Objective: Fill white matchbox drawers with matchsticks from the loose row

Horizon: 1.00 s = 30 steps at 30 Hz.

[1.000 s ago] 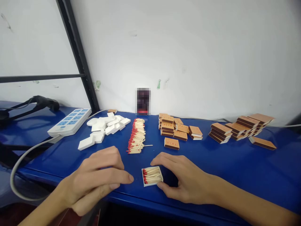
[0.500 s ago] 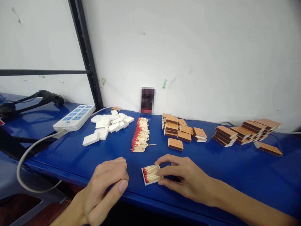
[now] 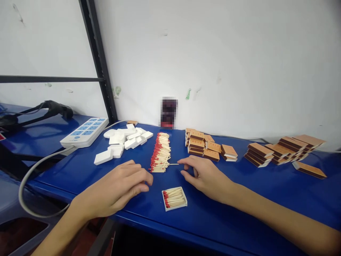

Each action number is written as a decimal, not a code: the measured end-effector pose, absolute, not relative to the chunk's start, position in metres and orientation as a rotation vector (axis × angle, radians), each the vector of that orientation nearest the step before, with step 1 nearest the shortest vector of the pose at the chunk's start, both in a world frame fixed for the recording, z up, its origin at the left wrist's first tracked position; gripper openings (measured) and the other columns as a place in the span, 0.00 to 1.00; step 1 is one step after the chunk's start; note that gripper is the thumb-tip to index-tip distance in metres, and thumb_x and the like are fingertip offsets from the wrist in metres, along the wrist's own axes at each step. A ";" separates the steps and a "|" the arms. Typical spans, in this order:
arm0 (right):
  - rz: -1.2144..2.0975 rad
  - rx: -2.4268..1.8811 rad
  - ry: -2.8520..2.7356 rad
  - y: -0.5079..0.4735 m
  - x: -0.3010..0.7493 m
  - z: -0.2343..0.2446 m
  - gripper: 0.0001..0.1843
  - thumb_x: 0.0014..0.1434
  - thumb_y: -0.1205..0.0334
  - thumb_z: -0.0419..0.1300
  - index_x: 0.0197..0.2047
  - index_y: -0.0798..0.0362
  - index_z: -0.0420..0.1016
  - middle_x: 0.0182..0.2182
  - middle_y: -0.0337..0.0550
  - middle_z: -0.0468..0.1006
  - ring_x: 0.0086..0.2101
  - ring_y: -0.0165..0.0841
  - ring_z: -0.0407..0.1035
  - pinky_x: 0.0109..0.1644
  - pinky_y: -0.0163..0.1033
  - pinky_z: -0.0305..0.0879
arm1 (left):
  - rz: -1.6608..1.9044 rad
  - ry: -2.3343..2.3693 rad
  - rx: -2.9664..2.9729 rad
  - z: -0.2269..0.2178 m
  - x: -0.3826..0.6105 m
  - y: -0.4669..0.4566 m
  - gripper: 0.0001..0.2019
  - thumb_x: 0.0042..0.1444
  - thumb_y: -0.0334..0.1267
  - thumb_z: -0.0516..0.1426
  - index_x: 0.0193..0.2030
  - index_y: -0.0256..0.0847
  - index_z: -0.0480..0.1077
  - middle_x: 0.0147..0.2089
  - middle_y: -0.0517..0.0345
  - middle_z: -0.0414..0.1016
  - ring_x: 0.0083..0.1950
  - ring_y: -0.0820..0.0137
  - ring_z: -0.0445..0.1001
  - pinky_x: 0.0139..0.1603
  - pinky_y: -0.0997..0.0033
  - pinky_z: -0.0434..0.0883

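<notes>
An open white matchbox tray [image 3: 164,206] filled with red-tipped matches [image 3: 175,197] lies near the table's front edge, touched by neither hand. My right hand [image 3: 209,176] is beyond it, thumb and forefinger apart. Its forefinger tip is at the end of a single match [image 3: 174,164] that sticks out sideways from the long pile of loose matches [image 3: 161,153]. My left hand [image 3: 125,186] hovers at the near left of that pile, fingers loosely bent and apart, holding nothing. The printed matchbox that lay in front of the stack is now hidden behind my right hand.
White tray pieces [image 3: 116,138] are heaped at the left, beside a power strip [image 3: 85,131] with its cable. Stacked orange matchboxes [image 3: 197,143] stand behind my right hand, with more matchbox stacks [image 3: 289,149] farther right. A black metal post [image 3: 102,71] rises at the wall.
My right hand has let go of the filled tray and moved forward to the lone match. My left hand has moved forward and right toward the match pile, its fingers loosening.
</notes>
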State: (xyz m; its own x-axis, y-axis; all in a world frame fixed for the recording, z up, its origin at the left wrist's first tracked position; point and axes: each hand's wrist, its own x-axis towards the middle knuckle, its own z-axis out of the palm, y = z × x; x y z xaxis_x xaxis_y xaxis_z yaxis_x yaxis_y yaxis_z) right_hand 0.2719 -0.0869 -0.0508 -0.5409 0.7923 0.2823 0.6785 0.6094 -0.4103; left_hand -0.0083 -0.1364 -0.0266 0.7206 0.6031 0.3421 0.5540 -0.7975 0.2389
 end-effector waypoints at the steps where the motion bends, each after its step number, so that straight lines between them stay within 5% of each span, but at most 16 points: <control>1: 0.310 -1.157 -2.430 -0.082 0.269 -0.052 0.13 0.61 0.64 0.56 0.48 0.54 0.73 0.34 0.43 0.74 0.31 0.31 0.67 0.37 0.38 0.64 | 0.611 0.960 2.780 -0.028 -0.008 -0.136 0.09 0.69 0.34 0.46 0.45 0.44 0.66 0.39 0.59 0.73 0.39 0.68 0.69 0.47 0.67 0.63; 10: -0.072 -0.984 -2.596 -0.063 0.252 -0.044 0.17 0.63 0.66 0.54 0.54 0.52 0.68 0.39 0.44 0.73 0.32 0.31 0.68 0.30 0.34 0.56 | 0.477 1.305 2.759 -0.029 0.008 -0.122 0.12 0.69 0.38 0.45 0.52 0.45 0.67 0.41 0.57 0.74 0.40 0.65 0.72 0.43 0.65 0.66; 19: -0.560 -0.806 -2.725 -0.052 0.248 -0.039 0.09 0.65 0.64 0.51 0.44 0.53 0.71 0.39 0.45 0.73 0.27 0.27 0.65 0.24 0.36 0.39 | 0.703 1.500 2.703 -0.042 0.013 -0.122 0.11 0.67 0.39 0.47 0.44 0.43 0.70 0.32 0.58 0.74 0.33 0.66 0.72 0.35 0.68 0.64; 30: -0.554 -0.722 -2.701 -0.047 0.242 -0.041 0.11 0.66 0.64 0.49 0.38 0.55 0.72 0.35 0.44 0.74 0.27 0.28 0.64 0.27 0.37 0.43 | 0.558 1.418 2.701 -0.047 0.010 -0.131 0.14 0.69 0.40 0.45 0.46 0.43 0.71 0.38 0.54 0.75 0.38 0.65 0.73 0.41 0.65 0.68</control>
State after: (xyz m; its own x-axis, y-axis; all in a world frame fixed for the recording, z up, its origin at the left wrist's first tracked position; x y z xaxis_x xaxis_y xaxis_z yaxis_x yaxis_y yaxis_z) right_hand 0.2417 -0.0474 -0.0412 -0.8320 0.4143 0.3689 0.5260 0.8004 0.2875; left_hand 0.0104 -0.1314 -0.0467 0.5173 0.8033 0.2950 0.7889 -0.5813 0.1993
